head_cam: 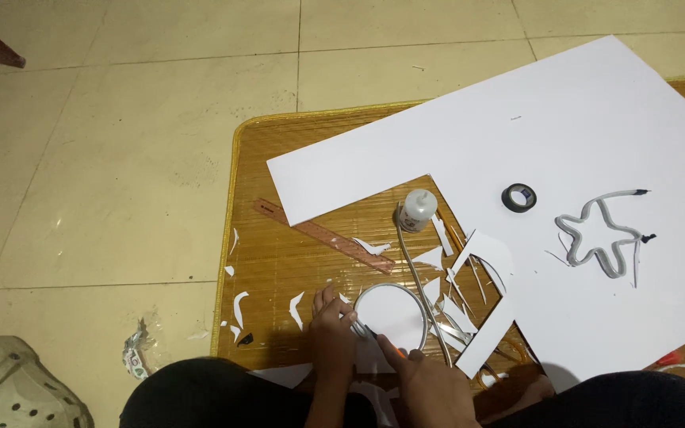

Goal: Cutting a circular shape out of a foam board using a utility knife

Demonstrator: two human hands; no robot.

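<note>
My left hand (333,323) rests on the left edge of a round white paper disc (394,313) and pinches the grey tube (415,273) that rings it. Close beside it, my right hand (430,386) grips a thin tool with an orange part (397,353). The tool's metal tip points at the disc's lower left edge, near my left fingers. From the ring, the tube runs up toward a small white glue bottle (419,210). All of this lies on a bamboo mat (279,150) on the tiled floor.
A big white sheet (533,119) covers the mat's right side and bears a black tape roll (519,197) and a star-shaped grey tube (600,238). A brown ruler (319,235) and several paper scraps (296,307) lie on the mat. A pale shoe (9,388) sits bottom left.
</note>
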